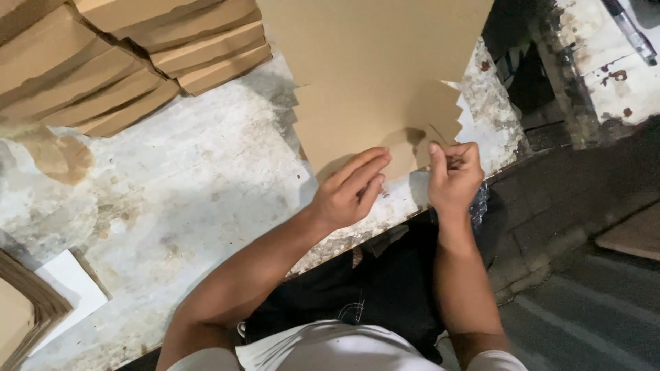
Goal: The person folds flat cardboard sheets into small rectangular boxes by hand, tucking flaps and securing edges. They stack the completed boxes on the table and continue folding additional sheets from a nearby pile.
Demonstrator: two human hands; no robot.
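Head cam: die-cut cardboard sheet (375, 75) flat on bench (172, 199), near edge. L hand (352, 189) presses flat on its lower flap; R hand (454, 172) pinches flap edge. Risk: flap tears if bent off-crease. Folded boxes (137, 55) stacked far-left.

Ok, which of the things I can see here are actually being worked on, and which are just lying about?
In hand:
- flat die-cut cardboard sheet, lying on the worn table
- left hand, fingers flat on its near edge
- right hand, pinching a small tab at that edge

Lying about:
- stacks of folded cardboard at the far left
- another cardboard pile at the near left corner
- white sheet beside it
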